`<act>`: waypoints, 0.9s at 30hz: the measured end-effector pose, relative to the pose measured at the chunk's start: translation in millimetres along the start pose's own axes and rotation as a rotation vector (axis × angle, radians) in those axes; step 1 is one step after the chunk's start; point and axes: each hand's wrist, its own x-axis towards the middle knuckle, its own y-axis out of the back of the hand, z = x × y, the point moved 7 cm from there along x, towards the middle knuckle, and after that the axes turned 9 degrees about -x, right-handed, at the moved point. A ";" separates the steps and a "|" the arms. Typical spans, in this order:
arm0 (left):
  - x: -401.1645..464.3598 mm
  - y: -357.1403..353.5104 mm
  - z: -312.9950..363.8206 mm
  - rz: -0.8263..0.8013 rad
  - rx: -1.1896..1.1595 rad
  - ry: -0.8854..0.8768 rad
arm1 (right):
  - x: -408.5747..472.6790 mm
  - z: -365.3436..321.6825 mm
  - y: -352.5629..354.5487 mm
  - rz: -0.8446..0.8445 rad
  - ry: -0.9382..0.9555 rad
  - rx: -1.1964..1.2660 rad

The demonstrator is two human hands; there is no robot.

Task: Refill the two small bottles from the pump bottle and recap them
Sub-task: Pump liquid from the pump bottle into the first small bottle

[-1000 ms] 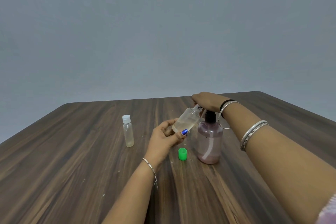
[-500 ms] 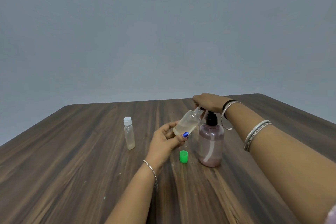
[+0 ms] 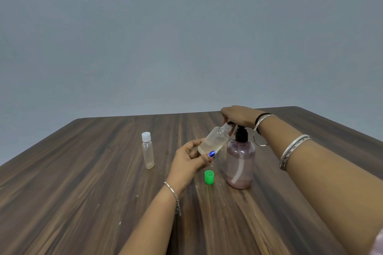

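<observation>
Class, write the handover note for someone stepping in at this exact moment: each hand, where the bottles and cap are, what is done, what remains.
Left hand holds the open small bottle tilted, its neck at the pump spout.
Right hand rests on the pump bottle head.
Green cap stands on the table beside the pump bottle.
The capped small bottle stands to the left.
Done: green cap off.
Left: finish filling, recap; whether the capped bottle is refilled is unclear.

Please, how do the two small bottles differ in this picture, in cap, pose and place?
The capped small bottle wears a white cap; the open small bottle has a bare neck, its green cap lying on the table. The capped one stands upright, untouched; the open one is tilted in the left hand, mouth toward the pump bottle. Both are clear plastic.
</observation>
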 end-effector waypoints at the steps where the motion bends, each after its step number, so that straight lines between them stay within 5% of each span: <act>1: 0.2 0.1 0.0 0.000 0.005 -0.001 | -0.2 0.5 0.8 -0.002 -0.004 0.007; 27: 0.5 -1.2 4.4 0.003 0.003 -0.016 | 7.5 2.3 -0.3 0.046 0.003 0.028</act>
